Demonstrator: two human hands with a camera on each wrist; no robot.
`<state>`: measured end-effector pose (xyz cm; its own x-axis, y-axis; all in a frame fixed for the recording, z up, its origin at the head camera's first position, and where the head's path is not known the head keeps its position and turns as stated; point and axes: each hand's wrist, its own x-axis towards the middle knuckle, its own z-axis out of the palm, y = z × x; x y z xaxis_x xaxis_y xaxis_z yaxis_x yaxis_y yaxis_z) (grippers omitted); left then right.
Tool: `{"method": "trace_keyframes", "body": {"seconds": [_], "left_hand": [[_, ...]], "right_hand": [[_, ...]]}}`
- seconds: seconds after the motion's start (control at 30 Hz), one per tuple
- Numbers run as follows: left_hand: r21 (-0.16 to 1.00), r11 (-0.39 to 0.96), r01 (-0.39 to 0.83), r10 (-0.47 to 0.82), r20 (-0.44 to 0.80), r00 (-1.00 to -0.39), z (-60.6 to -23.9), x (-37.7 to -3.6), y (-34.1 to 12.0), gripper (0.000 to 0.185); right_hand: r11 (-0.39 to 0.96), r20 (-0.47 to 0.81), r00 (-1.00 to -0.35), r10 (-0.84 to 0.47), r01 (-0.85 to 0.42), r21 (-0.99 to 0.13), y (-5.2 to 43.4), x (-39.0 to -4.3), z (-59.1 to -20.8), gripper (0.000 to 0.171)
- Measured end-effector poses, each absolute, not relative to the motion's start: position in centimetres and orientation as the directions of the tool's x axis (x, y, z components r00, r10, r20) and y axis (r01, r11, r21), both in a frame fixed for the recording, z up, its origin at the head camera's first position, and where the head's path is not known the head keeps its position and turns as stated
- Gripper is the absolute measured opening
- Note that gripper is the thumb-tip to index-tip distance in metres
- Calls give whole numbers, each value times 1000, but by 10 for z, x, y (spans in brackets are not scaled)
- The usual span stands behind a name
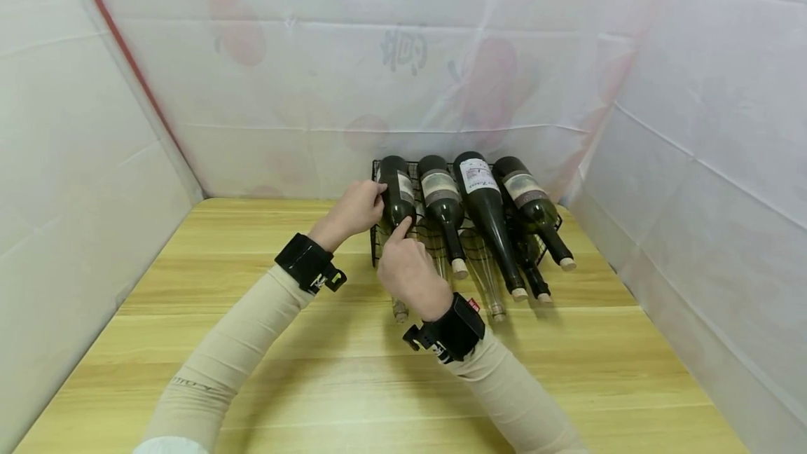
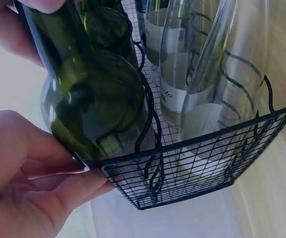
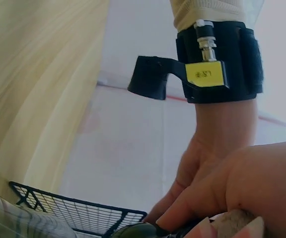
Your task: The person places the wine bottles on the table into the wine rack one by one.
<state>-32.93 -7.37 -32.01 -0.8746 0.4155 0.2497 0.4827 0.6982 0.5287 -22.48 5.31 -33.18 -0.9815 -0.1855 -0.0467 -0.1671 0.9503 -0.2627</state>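
Observation:
On the upper level of a black wire rack [image 2: 222, 147], at its left end, lies a dark green wine bottle [image 1: 398, 202] with its neck toward me. My right hand [image 1: 412, 268] grips that neck, index finger stretched along the bottle's shoulder. In the right wrist view the bottle's cork [image 3: 235, 223] shows between the fingers. My left hand [image 1: 357, 209] holds the side of the bottle's body, and in the left wrist view its fingertips are right at the rack's top corner. The bottle's neck is hidden under my right hand in the head view.
Beside it lie another wine bottle [image 1: 441, 195], a longer one with a white label [image 1: 478, 177], and one at the right end [image 1: 526, 191]. Beneath are clear glass bottles [image 1: 485, 272] and a dark bottle [image 1: 537, 282]. White sheeting [image 1: 315, 90] surrounds the wooden table [image 1: 302, 384].

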Motion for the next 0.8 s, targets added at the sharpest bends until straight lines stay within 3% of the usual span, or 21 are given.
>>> {"method": "trace_keyframes", "body": {"seconds": [0.63, 0.8], "left_hand": [[538, 716, 446, 388, 225, -894, -326, -335, -69, 46], [581, 679, 449, 398, 222, -890, -326, -333, -75, 47]], "right_hand": [[933, -144, -952, -270, -221, -285, 62, -246, -326, 82], [951, -118, -959, -258, -230, -207, 64, -242, -321, 77]]}}
